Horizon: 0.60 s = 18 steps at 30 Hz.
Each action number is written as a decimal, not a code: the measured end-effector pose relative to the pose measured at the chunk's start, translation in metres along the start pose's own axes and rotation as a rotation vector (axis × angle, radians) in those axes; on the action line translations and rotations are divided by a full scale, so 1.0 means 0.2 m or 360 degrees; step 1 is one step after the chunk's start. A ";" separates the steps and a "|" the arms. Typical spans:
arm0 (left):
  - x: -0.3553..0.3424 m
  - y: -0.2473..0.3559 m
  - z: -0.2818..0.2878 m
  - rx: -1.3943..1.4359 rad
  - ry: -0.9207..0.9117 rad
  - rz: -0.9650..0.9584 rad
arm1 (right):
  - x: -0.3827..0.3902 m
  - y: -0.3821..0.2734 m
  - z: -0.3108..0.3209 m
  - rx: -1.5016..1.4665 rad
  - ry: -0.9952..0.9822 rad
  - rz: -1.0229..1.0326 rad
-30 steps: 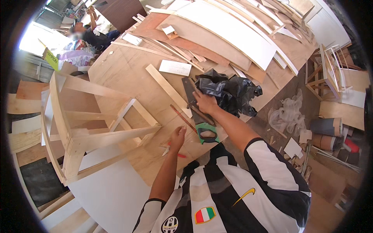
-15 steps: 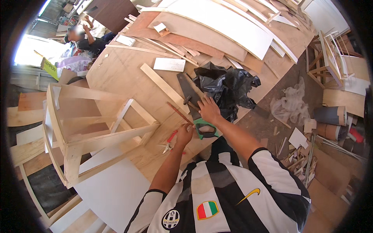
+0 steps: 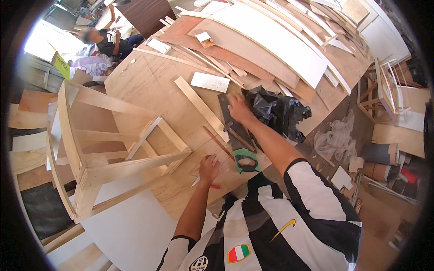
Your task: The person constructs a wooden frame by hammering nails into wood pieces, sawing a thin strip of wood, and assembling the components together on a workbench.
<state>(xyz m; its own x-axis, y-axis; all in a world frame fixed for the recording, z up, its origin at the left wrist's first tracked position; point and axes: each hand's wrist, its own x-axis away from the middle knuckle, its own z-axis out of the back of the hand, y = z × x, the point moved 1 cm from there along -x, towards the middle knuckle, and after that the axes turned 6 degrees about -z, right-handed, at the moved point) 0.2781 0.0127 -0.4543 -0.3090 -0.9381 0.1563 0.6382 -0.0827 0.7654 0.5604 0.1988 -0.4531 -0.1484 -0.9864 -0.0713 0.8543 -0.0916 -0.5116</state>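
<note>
My left hand (image 3: 209, 169) hovers low over the plywood tabletop with its fingers apart and nothing visible in them. Partly under that hand lie pliers with red handles (image 3: 215, 186). A thin reddish-brown stick (image 3: 218, 142) rests just beyond its fingertips. My right hand (image 3: 238, 108) reaches to the far end of a handsaw's blade, beside a crumpled black plastic bag (image 3: 275, 110); its fingers look spread, though their tips are hard to make out. The handsaw has a green and black handle (image 3: 246, 161). A hammer (image 3: 240, 136) lies across its blade.
A wooden frame (image 3: 131, 167) stands at the left. A pale wood strip (image 3: 201, 108) and a small white board (image 3: 209, 82) lie ahead. Long panels (image 3: 271, 43) are stacked at the back. A person (image 3: 110, 43) sits far left. Clear plastic (image 3: 337, 135) is on the floor.
My right hand has moved away from the hammer, forward along the saw to its blade's far end. My left hand has drawn back from the reddish-brown stick toward the pliers.
</note>
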 end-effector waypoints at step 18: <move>-0.43 0.28 -0.10 0.0201 0.0114 -0.0004 | -0.68 0.58 0.12 -0.3022 0.0987 -0.2249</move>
<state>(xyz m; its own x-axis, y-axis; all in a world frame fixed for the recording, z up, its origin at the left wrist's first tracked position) 0.3549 0.0820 -0.4368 -0.2562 -0.9600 0.1129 0.5422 -0.0460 0.8390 0.6913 0.3194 -0.4826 -0.3433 -0.3133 0.8855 -0.9388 0.1414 -0.3140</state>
